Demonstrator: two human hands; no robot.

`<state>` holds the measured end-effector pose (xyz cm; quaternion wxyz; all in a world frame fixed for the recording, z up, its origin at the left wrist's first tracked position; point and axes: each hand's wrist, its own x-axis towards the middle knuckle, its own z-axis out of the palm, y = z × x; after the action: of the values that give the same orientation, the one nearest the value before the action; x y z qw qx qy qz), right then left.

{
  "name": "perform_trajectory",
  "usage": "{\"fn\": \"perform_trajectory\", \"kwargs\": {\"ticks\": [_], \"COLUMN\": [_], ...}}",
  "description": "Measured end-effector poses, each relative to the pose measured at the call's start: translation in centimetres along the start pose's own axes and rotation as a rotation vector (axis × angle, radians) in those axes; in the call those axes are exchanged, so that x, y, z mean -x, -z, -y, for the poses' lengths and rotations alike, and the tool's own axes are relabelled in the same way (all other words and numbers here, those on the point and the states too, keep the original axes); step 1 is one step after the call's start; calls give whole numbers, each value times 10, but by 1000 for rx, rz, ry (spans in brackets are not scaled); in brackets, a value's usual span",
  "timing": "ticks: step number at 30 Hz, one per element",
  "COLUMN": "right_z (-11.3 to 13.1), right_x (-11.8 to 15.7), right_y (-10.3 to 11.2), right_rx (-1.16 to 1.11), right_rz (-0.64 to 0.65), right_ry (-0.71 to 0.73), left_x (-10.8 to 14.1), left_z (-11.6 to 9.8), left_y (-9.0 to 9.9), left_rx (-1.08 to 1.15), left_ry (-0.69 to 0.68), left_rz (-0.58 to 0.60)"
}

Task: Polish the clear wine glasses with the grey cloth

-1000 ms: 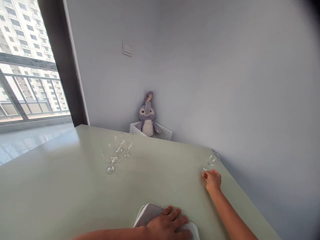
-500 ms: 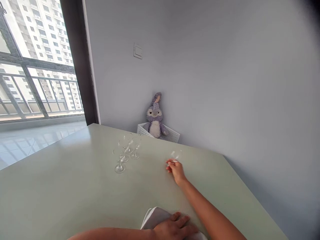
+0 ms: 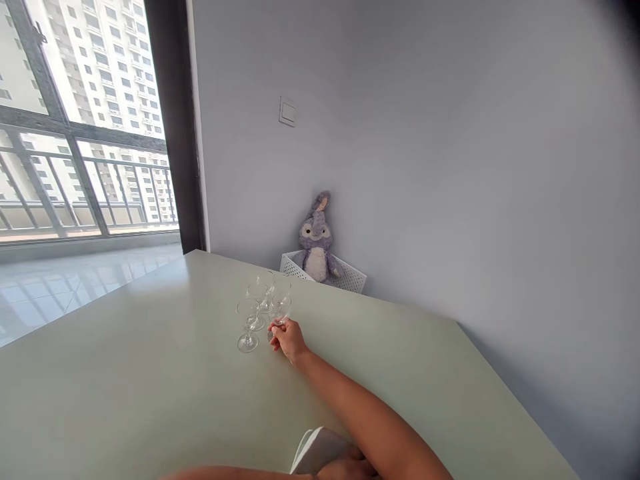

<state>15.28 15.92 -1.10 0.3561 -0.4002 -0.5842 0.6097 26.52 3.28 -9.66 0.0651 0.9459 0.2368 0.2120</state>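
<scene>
Your right hand (image 3: 291,340) has the held glass (image 3: 280,308) low on the stem: clear, stemmed, roughly upright, can't tell if the base touches the table (image 3: 400,373). Four more clear stemmed glasses (image 3: 247,343) stand upright in a tight group just beside it, toward the table's far-left corner. White folded item (image 3: 320,448) lies under your left hand (image 3: 345,467), partly hidden; material unclear.

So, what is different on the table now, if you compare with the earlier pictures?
The right hand has moved left across the table, bringing the held glass from near the right edge to beside the other glasses. Nothing was visibly let go. The left hand stayed on the white item, and the plush toy still sits in the basket.
</scene>
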Motion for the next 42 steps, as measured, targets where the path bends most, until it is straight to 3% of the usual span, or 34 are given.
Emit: {"fn": "perform_trajectory", "kwargs": {"ticks": [6,10,14,19,21,23,25,27,29,31,33,37,42], "right_z": [5,10,17,34,40,41,36,22,3,-13,-17,4,15], "right_x": [-6,2,28,94,128,163,194,217,230,233,228,199,128], "right_y": [-8,1,35,101,127,147,157,157,149,138,129,123,128], "right_rx": [28,48,54,82,157,285,440,608,764,877,955,1085,1235], "right_rz": [1,-27,-82,-117,-199,-288,-270,-68,238,464,539,524,442], "right_ry": [9,16,24,92,150,222,317,405,451,451,446,443,430], "left_x": [3,4,1,2,2,0,-4,-9,-10,-7,2,29,59], "left_z": [5,1,-8,-18,-18,-15,-9,0,10,18,25,35,56], "left_y": [-3,7,28,53,63,76,91,107,123,137,149,161,151], "left_rx": [24,27,-7,182,399,609,744,824,862,863,833,698,502], "left_ry": [-39,-37,-70,-71,97,406,694,837,875,881,885,939,1074], "left_rz": [82,87,60,-1,-66,-200,-364,-508,-643,-735,-793,-887,-1033]}}
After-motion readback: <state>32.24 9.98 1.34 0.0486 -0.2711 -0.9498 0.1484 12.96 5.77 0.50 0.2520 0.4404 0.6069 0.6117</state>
